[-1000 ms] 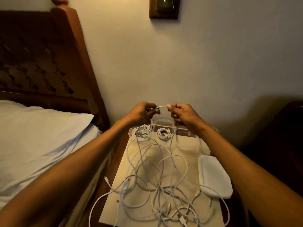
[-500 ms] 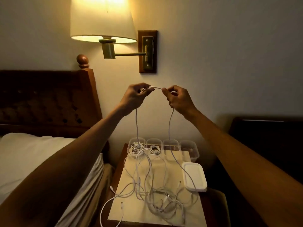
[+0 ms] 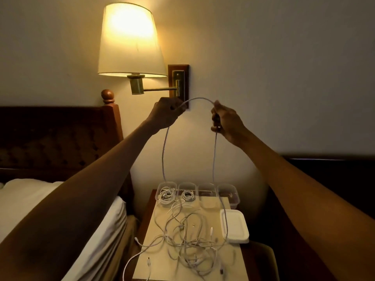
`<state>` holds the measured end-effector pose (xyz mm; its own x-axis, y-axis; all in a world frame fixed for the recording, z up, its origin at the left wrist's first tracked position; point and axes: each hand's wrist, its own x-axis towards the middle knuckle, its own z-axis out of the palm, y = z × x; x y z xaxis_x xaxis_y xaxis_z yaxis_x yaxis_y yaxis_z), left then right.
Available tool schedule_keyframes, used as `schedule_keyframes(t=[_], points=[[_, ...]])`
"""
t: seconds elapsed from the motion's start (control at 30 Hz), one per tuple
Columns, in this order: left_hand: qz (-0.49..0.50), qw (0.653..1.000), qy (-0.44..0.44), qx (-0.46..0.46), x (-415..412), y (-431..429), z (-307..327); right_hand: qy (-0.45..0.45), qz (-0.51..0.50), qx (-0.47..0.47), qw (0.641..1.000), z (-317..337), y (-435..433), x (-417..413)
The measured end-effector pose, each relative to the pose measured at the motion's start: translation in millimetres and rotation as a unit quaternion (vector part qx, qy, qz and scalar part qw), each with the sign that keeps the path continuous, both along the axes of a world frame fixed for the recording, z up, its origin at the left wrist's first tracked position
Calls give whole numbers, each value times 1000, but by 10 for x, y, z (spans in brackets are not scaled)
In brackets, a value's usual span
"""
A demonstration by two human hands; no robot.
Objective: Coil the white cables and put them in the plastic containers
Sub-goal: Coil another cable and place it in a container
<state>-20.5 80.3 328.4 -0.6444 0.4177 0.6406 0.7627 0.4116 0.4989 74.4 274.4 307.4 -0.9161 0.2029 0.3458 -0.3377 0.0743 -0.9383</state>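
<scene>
Bedside tabletop (image 3: 147,211) under a lit wall lamp (image 3: 129,39): one white cable (image 3: 199,98) is held high above the rest.

The cable is arched between the left hand (image 3: 165,113) and the right hand (image 3: 226,120), each with its fingers curled round it. Both strands hang down into the loose tangle (image 3: 188,240) on the tabletop. In the row of four plastic containers (image 3: 207,184) at the back, coils are seen in the two on the left, while no cable can be seen in the two on the right. A white lid (image 3: 234,226) lies beside the tangle. The step in hand is judged to be separation — this cable is being drawn free for coiling. Next, its ends must be worked clear of the knot, then loops wound and laid in the third container.
</scene>
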Motion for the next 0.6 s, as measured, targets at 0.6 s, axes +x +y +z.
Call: schedule_keyframes(t=[0.6], points=[[207, 973, 82, -58, 41, -314, 119, -156, 4, 244, 957, -139, -52, 300]])
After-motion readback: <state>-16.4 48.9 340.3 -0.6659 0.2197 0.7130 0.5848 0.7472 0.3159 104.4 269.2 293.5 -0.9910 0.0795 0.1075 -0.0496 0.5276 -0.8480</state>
